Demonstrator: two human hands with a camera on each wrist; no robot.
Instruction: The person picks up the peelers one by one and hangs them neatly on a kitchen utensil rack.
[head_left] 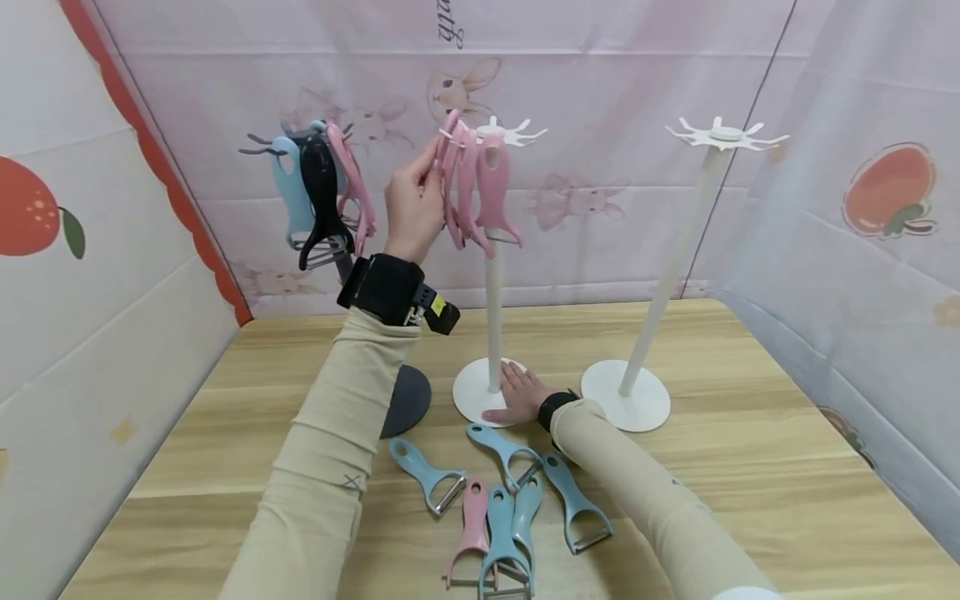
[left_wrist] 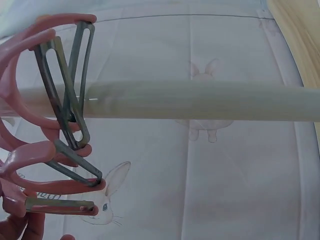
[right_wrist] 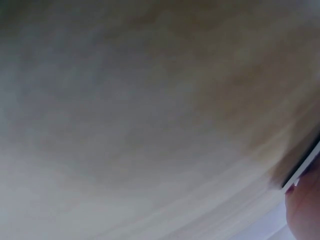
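Note:
My left hand [head_left: 416, 204] is raised to the top of the middle white stand [head_left: 493, 308]. Its fingertips pinch a pink peeler [head_left: 451, 125] at the left hooks; in the left wrist view, fingers [left_wrist: 32, 227] show beside that peeler's blade end. Other pink peelers [head_left: 492, 179] hang close by on the same hook ring, handles up and blades down. Low on the table, my right hand [head_left: 525, 394] rests with extended fingers on the stand's round base [head_left: 471, 400]. The right wrist view is mostly blurred tabletop, with part of the hand at its edge.
At left, a dark stand [head_left: 408, 400] carries blue, black and pink peelers [head_left: 324, 192]. A second white stand [head_left: 663, 287] with bare hooks is at right. Several blue peelers [head_left: 427, 473] and one pink peeler [head_left: 474, 525] lie on the wooden table [head_left: 750, 467] in front.

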